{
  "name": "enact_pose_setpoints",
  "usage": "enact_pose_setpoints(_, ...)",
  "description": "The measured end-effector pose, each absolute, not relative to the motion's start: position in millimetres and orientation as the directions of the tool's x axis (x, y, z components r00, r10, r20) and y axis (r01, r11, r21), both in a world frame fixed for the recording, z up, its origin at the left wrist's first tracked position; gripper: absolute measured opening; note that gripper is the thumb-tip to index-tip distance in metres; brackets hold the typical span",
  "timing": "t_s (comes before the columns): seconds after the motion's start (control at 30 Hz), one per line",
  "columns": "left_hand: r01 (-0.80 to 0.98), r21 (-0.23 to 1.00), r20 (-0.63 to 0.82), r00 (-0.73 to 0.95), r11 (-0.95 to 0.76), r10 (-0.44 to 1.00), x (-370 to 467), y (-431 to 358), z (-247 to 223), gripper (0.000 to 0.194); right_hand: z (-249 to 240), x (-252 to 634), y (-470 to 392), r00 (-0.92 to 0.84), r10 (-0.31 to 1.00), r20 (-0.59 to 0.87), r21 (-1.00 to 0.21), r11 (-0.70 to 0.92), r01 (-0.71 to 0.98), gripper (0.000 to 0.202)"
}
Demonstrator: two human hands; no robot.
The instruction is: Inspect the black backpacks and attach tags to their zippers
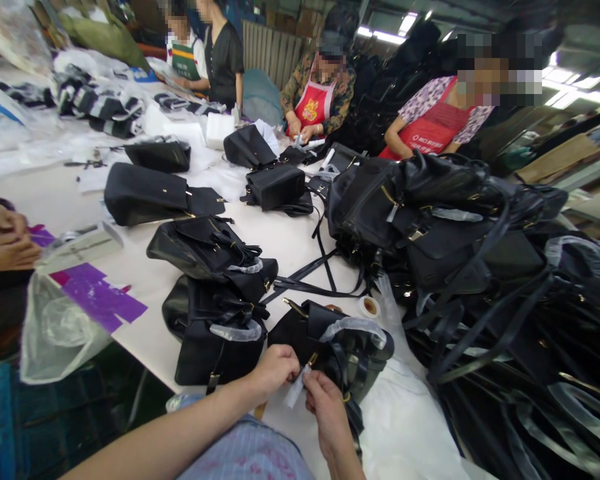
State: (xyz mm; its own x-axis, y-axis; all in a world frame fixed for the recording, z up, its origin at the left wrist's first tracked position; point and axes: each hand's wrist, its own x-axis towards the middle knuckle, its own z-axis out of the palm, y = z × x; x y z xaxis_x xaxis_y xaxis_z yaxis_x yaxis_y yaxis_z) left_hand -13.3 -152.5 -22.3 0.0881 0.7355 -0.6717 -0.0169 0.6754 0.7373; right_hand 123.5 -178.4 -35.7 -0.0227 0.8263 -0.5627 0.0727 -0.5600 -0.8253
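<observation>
A black bag (367,363) with a plastic-wrapped handle (355,325) lies at the table's front edge. My right hand (326,399) pinches a small tag in clear wrapping (296,389), just below a gold metal piece (312,360) of the bag. Close to its left, my left hand (279,365) is closed with fingertips pressed together near the tag; what it holds is too small to make out. Two more black bags (215,357) stand left of my hands. A roll of tape (369,307) sits behind the bag.
A large pile of black bags (445,233) fills the right side. More bags (145,193) stand farther back. At the left are purple sheets (97,293), a plastic bag (60,333) and another person's hands (7,240). Several people work across the table (293,247).
</observation>
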Motion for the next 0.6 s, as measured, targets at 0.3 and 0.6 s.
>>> enact_pose_setpoints(0.3, 0.011, 0.801, -0.582, 0.247, 0.599, 0.775, -14, -150, -30, 0.015, -35, 130, -175, 0.013, 0.884, -0.468, -0.873, -0.464, 0.15, 0.029)
enact_pose_setpoints(0.6, -0.096, 0.863, -0.469, 0.21, 0.495, 0.858, -4, -161, -38, 0.037, -9, 125, -172, -0.12, 0.898, -0.422, -0.9, -0.4, 0.171, 0.028)
